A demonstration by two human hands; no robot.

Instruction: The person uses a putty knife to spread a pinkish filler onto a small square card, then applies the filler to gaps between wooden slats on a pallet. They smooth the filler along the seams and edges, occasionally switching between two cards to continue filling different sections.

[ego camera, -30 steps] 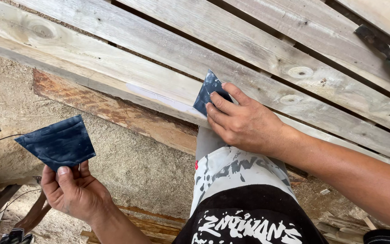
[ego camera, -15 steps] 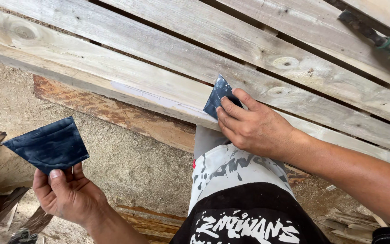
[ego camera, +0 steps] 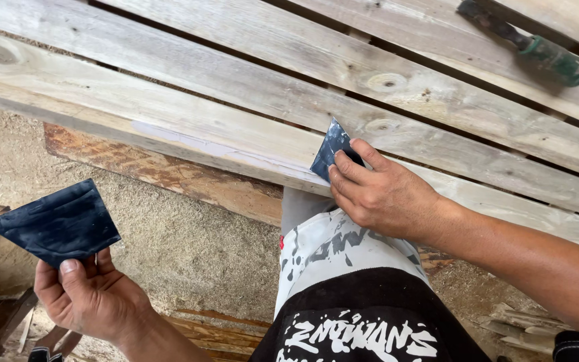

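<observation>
The left hand [ego camera: 88, 298] pinches a dark scraper [ego camera: 55, 224] by its bottom edge, well below and left of the near plank [ego camera: 169, 124], over sawdust. The right hand [ego camera: 383, 194] grips a smaller blade [ego camera: 330, 151], fingers closed on it, pressing it against that plank's front edge. A green-handled tool [ego camera: 531, 47] lies far beyond the plank.

Pale planks [ego camera: 249, 80] are showing rough, knotty bare wood; both dark blue scrapers [ego camera: 58, 224] [ego camera: 330, 151] are looking like thin, matt, smeared plastic; the ground [ego camera: 189, 234] is looking gritty with sawdust.
</observation>
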